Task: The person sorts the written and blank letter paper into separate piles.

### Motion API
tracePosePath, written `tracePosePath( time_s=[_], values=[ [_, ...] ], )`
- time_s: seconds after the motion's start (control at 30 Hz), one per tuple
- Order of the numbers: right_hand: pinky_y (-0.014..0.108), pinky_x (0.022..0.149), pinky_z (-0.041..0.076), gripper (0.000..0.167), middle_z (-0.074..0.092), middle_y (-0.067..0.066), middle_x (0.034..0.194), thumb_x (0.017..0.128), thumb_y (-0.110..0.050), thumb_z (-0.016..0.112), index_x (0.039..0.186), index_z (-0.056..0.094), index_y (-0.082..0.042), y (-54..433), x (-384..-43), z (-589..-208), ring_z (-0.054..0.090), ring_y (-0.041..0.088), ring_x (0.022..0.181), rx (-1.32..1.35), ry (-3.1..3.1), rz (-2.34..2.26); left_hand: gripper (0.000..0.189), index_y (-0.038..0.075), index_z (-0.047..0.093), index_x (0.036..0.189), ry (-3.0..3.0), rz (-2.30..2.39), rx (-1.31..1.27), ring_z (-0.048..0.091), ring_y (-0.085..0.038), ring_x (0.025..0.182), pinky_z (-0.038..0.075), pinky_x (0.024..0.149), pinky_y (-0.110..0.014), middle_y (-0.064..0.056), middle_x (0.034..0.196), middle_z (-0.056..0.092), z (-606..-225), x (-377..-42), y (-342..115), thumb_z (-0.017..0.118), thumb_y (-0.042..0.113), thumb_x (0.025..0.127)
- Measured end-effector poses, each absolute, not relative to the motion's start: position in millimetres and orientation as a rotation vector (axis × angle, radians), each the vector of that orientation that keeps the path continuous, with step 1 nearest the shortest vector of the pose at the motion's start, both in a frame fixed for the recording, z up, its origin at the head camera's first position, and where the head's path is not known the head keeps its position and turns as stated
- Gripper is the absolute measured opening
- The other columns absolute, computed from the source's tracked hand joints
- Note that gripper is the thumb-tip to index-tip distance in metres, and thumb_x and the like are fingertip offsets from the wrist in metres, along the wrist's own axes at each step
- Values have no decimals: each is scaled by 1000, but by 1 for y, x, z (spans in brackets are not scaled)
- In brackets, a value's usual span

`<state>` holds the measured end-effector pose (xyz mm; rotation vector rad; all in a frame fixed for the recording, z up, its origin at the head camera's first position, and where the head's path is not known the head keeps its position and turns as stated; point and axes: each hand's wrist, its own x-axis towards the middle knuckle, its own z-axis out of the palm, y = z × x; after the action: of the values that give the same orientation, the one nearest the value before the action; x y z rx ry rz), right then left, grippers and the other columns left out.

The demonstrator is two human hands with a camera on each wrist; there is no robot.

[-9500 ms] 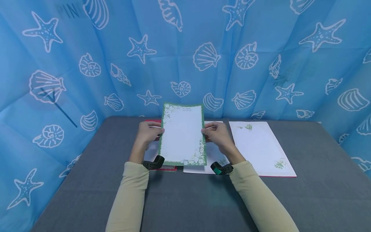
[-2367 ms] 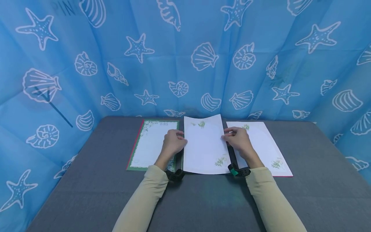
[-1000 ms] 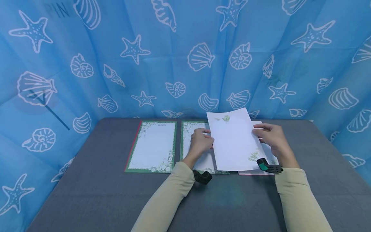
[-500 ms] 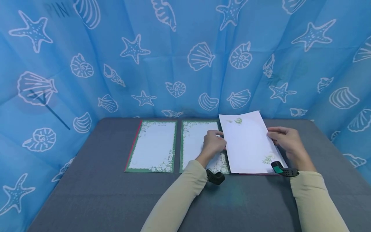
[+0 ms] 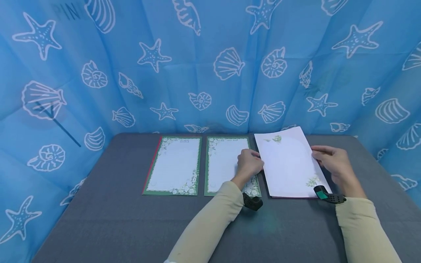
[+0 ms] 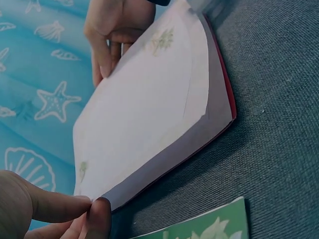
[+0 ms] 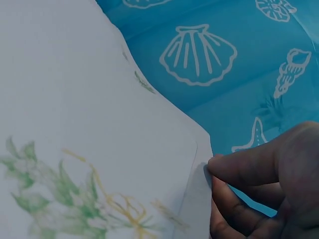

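Note:
A white paper sheet (image 5: 289,164) with green leaf prints lies over the right-hand stack, held by both hands at opposite edges. My left hand (image 5: 248,165) pinches its left edge between thumb and fingers. On the far side, my right hand (image 5: 333,164) pinches the right edge; the right wrist view shows the thumb (image 7: 244,164) on the sheet's margin. Under the sheet, the left wrist view shows a thick white paper stack (image 6: 219,94) with a red bottom. A green-bordered floral sheet (image 5: 225,164) lies in the middle, partly hidden by the left hand.
Another green-bordered sheet (image 5: 174,166) lies at the left, with a red edge showing beneath its left side. Everything rests on a grey cloth-covered table (image 5: 131,226). A blue seashell-print curtain (image 5: 197,73) hangs right behind the table.
A green-bordered sheet came down on the left pile. The leaf-print sheet was lifted off the middle pile, uncovering a green-bordered one, then carried right and lowered over the right stack.

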<state>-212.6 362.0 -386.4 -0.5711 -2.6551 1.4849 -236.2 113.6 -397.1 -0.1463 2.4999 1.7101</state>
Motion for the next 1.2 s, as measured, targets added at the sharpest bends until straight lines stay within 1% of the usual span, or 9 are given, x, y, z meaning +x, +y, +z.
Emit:
tracePosePath(
  time_s=[0.27, 0.47, 0.67, 0.8, 0.87, 0.93, 1.03, 1.1, 1.2],
  values=[
    [38, 84, 48, 44, 49, 28, 144, 108, -17, 46, 147, 48, 3, 363, -214, -394, 53, 31, 114, -566, -2666, 1400, 25, 6, 76, 106, 2464, 1687, -102, 57, -14, 69, 50, 61, -30, 2, 72, 65, -400, -236, 116, 71, -4, 84],
    [50, 94, 49, 43, 50, 27, 144, 108, -14, 46, 148, 48, 3, 361, -213, -398, 54, 30, 114, -598, -2651, 1391, 30, 5, 76, 112, 2466, 1656, -77, 52, -15, 64, 41, 55, -28, -4, 87, 68, -400, -235, 117, 66, -3, 85],
    [54, 101, 47, 43, 49, 28, 145, 108, -13, 48, 148, 48, 3, 359, -212, -398, 53, 33, 117, -612, -2638, 1398, 30, 7, 76, 113, 2481, 1625, -52, 55, -14, 77, 44, 61, -26, -4, 102, 70, -399, -236, 117, 63, 0, 87],
    [27, 78, 52, 43, 50, 28, 144, 107, -14, 50, 147, 50, 3, 357, -211, -396, 55, 29, 111, -596, -2638, 1380, 30, 5, 75, 112, 2473, 1621, -37, 53, -14, 75, 43, 60, -26, -4, 98, 68, -400, -236, 117, 64, -1, 85],
    [19, 70, 46, 43, 50, 29, 144, 107, -14, 50, 146, 50, 3, 357, -211, -397, 55, 30, 110, -588, -2641, 1369, 14, 2, 74, 92, 2453, 1624, -14, 45, -13, 63, 37, 54, -26, -2, 81, 62, -400, -237, 116, 63, -3, 85],
    [25, 75, 49, 44, 49, 29, 145, 107, -16, 50, 146, 50, 3, 357, -211, -397, 54, 33, 114, -589, -2644, 1368, 12, 3, 64, 75, 2435, 1626, 0, 37, -14, 56, 32, 52, -28, -1, 67, 52, -400, -237, 116, 62, -5, 84],
    [48, 94, 50, 45, 47, 31, 146, 108, -17, 48, 147, 49, 5, 358, -211, -398, 49, 42, 123, -593, -2650, 1371, 30, 10, 46, 62, 2416, 1627, 37, 28, -14, 52, 27, 51, -29, 0, 56, 38, -399, -236, 115, 62, -5, 83],
    [60, 103, 42, 46, 45, 33, 147, 108, -18, 47, 146, 48, 6, 358, -211, -398, 46, 45, 128, -596, -2655, 1374, 31, 10, 45, 63, 2412, 1624, 41, 30, -14, 53, 28, 53, -30, 1, 56, 39, -398, -235, 114, 63, -3, 84],
    [64, 105, 39, 47, 43, 34, 147, 107, -17, 47, 146, 47, 8, 357, -212, -399, 44, 48, 130, -602, -2664, 1369, 33, 12, 44, 62, 2412, 1609, 46, 28, -13, 53, 27, 53, -29, 3, 56, 38, -396, -234, 113, 65, -2, 85]
  ],
)
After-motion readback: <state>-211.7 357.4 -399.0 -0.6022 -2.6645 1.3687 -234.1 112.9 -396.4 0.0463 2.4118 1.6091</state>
